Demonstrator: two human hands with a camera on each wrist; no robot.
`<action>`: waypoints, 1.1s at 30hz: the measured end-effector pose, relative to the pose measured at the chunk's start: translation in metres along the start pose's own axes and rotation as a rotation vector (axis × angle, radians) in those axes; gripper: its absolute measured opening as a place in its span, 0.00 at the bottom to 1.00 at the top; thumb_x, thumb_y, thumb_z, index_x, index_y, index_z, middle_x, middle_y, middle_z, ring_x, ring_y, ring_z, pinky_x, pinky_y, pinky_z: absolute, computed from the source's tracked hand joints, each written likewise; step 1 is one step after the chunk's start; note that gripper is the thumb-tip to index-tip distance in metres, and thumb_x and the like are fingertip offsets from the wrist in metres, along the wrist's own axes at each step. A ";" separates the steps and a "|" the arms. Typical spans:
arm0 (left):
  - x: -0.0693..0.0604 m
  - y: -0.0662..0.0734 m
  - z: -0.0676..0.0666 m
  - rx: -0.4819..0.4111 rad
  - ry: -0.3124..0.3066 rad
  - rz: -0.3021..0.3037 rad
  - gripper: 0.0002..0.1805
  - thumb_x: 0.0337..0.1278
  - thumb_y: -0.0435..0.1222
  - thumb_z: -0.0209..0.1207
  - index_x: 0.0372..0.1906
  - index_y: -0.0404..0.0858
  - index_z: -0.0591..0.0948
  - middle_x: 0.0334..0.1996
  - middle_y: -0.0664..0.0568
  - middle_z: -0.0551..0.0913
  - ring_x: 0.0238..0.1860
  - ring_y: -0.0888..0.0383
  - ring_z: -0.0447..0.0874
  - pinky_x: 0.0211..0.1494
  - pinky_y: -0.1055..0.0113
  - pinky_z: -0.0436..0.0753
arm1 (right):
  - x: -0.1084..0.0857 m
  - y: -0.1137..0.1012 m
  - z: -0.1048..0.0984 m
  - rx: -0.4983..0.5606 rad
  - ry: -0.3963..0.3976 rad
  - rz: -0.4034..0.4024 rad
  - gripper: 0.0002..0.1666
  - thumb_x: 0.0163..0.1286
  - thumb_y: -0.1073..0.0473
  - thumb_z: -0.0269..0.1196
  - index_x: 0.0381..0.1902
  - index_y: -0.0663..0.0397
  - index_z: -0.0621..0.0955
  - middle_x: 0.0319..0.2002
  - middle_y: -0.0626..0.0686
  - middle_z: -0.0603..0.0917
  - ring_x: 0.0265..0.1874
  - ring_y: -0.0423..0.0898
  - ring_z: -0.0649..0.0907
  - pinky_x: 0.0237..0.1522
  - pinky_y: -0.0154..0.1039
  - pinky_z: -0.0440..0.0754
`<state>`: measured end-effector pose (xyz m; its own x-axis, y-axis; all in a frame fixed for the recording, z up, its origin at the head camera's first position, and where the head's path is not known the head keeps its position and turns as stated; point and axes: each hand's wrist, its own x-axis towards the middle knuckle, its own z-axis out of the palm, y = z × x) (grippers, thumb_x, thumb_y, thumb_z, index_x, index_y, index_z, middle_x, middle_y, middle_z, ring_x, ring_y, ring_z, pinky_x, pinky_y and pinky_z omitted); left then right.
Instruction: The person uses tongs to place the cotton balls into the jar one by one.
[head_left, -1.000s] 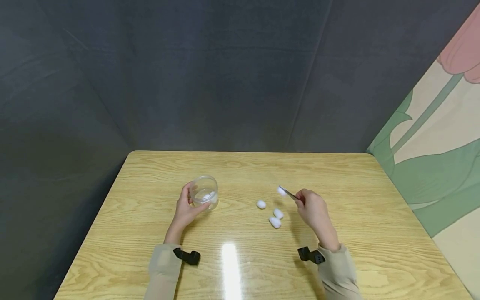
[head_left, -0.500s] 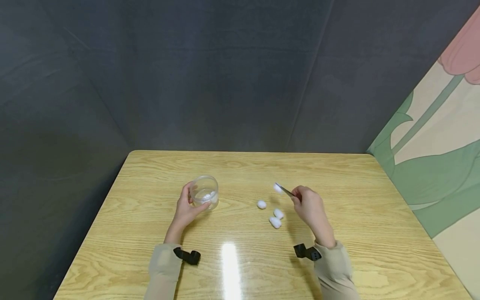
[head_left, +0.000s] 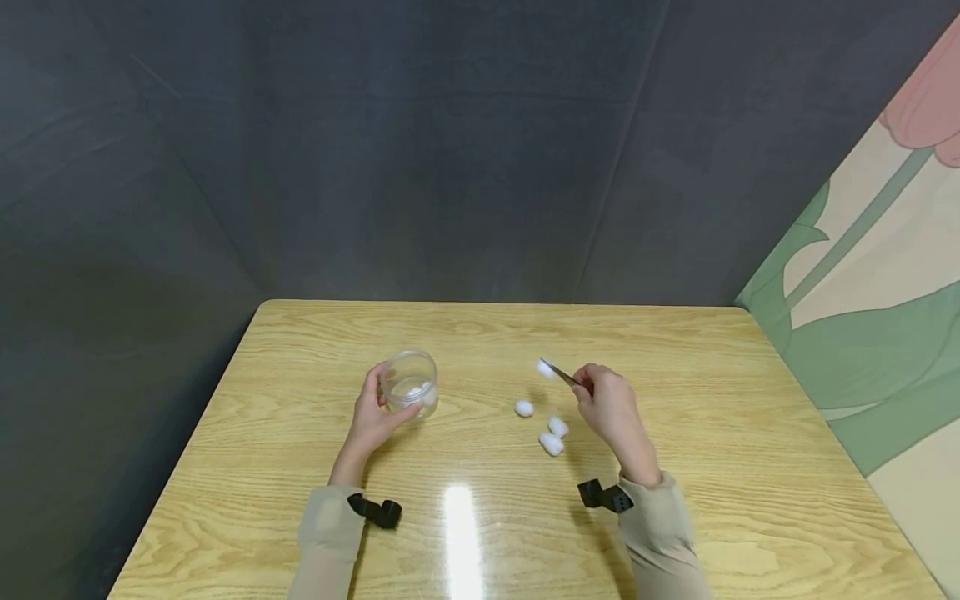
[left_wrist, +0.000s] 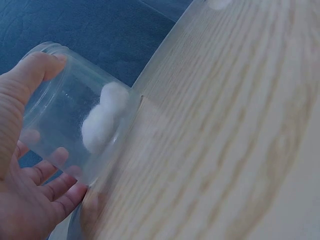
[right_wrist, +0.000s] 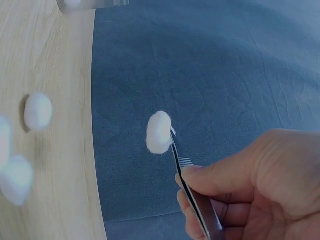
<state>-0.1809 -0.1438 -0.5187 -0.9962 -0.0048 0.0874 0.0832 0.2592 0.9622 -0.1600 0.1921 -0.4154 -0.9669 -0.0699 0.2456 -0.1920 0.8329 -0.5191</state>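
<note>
Right hand (head_left: 612, 408) pinches grey metal tweezers (right_wrist: 201, 202) holding an oval white cotton ball (right_wrist: 159, 132) above the wood-grain table (head_left: 300, 350), near three others (head_left: 552, 444); left hand (head_left: 375, 422) grasps a clear cylindrical plastic jar (left_wrist: 75, 102) containing cotton (left_wrist: 97, 130).

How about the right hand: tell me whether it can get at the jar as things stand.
Likely yes: the right hand holds tweezers above the table, nothing seems to stand between it and the jar, whose top looks open. The left hand grips only the side.
</note>
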 end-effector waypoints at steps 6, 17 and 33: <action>0.000 -0.001 0.000 0.005 0.005 0.006 0.45 0.42 0.33 0.71 0.66 0.41 0.60 0.62 0.41 0.66 0.61 0.45 0.63 0.58 0.49 0.64 | 0.002 -0.003 0.001 -0.007 0.009 -0.010 0.03 0.59 0.71 0.61 0.27 0.65 0.78 0.21 0.55 0.78 0.19 0.48 0.74 0.25 0.43 0.71; -0.001 0.000 0.001 0.005 0.005 0.008 0.45 0.41 0.32 0.71 0.66 0.40 0.59 0.62 0.40 0.66 0.61 0.44 0.63 0.57 0.48 0.64 | 0.007 -0.011 0.004 -0.001 0.010 -0.013 0.03 0.60 0.71 0.61 0.27 0.66 0.78 0.21 0.55 0.78 0.20 0.48 0.75 0.25 0.43 0.72; 0.000 -0.002 0.001 -0.022 0.011 0.011 0.44 0.41 0.32 0.72 0.66 0.39 0.61 0.62 0.39 0.67 0.60 0.44 0.64 0.55 0.50 0.64 | 0.011 -0.022 0.014 0.024 0.010 -0.047 0.03 0.59 0.71 0.62 0.27 0.64 0.79 0.22 0.55 0.79 0.20 0.48 0.76 0.25 0.44 0.73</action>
<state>-0.1813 -0.1434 -0.5206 -0.9949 -0.0127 0.1003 0.0944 0.2383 0.9666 -0.1692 0.1659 -0.4124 -0.9550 -0.1024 0.2784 -0.2410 0.8152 -0.5267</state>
